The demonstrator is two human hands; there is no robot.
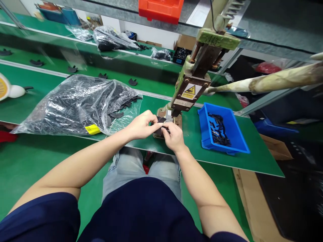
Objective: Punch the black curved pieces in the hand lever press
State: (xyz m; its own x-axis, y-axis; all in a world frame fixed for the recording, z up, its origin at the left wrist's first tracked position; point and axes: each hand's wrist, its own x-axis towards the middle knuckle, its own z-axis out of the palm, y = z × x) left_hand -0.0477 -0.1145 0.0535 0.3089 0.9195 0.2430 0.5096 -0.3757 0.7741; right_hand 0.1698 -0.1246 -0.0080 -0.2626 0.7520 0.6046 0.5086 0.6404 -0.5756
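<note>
Head view: a small black part (161, 119) sits between my two hands, just in front of the pale metal block (169, 115) at the foot of the press (176, 87), above the near edge of the green tabletop (186, 148). That is the relation that matters: the part is at my fingertips already, with the block just beyond it on the side away from my body. I cannot tell from here whether the two touch. What shows of the part runs roughly crosswise, from one hand towards the other, slightly slanted; my fingers cover its ends, so its full long axis stays uncertain. Neither hand is clearly nearer. My left hand (145, 126) has thumb and forefinger curved into a loop, tips clamped on the part; my right hand (174, 136) pinches it from the other side.

To my left lies a clear plastic bag (75, 101) of black pieces; to my right stands a blue bin (205, 131) with more dark pieces inside.

As for writing: the press carries a warning label (190, 91) with a black triangle on yellow, its caption too small to read. The pale strip (183, 103) below it bears characters I cannot make out. Marks on the yellow tag (92, 129) at the bag are illegible too, and I see no readable brand.
</note>
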